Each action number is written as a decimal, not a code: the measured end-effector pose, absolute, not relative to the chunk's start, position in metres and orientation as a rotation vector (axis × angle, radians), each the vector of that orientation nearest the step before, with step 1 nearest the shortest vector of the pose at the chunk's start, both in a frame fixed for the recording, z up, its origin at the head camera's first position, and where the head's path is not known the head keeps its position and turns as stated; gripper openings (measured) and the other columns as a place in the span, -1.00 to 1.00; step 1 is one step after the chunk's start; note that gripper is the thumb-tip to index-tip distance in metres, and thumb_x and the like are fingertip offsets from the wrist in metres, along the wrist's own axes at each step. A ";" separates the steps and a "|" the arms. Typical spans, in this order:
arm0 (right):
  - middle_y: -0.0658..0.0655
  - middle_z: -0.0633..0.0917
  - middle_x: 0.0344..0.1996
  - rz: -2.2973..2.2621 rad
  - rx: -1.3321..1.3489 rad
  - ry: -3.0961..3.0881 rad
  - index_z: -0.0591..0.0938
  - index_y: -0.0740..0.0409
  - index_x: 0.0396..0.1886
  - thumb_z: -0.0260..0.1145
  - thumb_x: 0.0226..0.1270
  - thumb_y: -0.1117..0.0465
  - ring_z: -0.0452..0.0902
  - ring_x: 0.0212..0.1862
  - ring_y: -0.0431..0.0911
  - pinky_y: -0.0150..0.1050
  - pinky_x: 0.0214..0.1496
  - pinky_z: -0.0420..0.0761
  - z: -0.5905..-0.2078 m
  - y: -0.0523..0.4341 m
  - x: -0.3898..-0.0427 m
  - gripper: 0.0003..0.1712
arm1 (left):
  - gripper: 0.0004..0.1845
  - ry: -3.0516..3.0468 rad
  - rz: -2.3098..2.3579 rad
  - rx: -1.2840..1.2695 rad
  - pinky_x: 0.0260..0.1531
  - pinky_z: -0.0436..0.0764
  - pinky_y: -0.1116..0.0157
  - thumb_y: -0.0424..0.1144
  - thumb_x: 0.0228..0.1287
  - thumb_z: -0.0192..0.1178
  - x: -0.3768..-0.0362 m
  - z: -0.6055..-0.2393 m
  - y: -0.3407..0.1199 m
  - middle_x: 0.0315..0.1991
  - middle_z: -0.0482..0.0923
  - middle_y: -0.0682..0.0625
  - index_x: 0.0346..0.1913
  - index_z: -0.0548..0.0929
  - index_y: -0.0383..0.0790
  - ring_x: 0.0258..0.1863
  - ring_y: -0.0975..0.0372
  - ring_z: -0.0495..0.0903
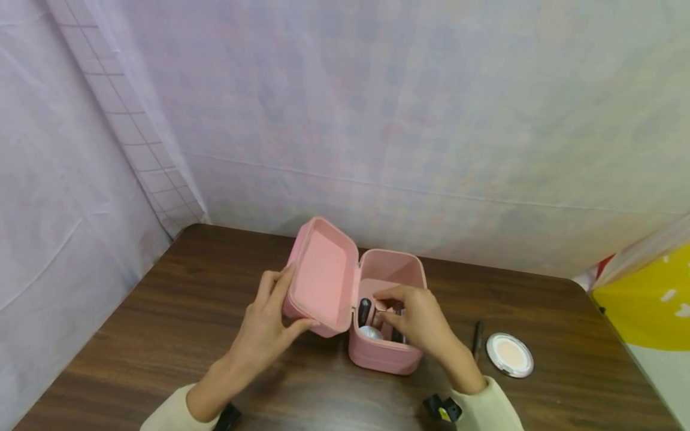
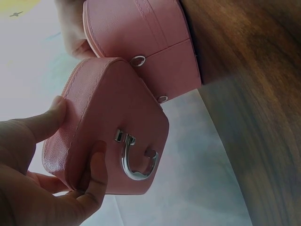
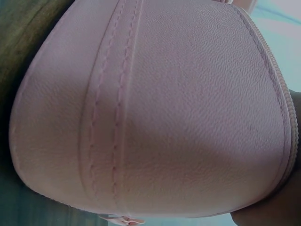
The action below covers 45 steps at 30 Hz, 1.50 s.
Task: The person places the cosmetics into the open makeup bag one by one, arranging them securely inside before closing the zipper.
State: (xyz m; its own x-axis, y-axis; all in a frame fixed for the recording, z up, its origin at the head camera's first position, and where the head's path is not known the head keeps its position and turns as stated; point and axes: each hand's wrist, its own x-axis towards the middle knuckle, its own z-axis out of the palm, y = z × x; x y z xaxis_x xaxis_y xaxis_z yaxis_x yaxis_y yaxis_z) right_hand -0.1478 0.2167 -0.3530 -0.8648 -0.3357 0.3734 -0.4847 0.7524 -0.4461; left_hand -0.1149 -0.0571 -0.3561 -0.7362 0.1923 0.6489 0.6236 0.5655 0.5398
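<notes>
A pink zippered cosmetic case stands on the table with its lid swung up to the left. My left hand grips the lid's near-left corner, thumb on the rim and fingers around the outside. In the left wrist view, a curved metal handle shows on the lid's top. Reaching into the case, my right hand pinches a small rose-coloured item, partly hidden by the fingers. Beside it inside are a black-capped tube and a shiny pale round item. The right wrist view is mostly the case's outer side.
Right of the case, a dark slim pencil-like stick and a round compact with a pale centre lie on the wooden table. A small black object with a yellow mark is by the right sleeve. White curtains hang behind.
</notes>
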 end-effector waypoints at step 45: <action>-0.03 0.70 -0.29 0.759 0.663 -2.790 0.67 0.09 -0.04 0.46 0.04 0.34 0.64 -0.28 -0.13 -0.23 -0.27 0.62 -0.354 0.212 -0.151 -0.58 | 0.05 -2.284 -1.073 -0.649 -0.30 0.64 0.19 -0.33 -0.25 0.57 -0.114 -0.356 -0.057 0.03 0.31 -0.20 0.38 0.23 -0.42 -0.27 0.06 0.58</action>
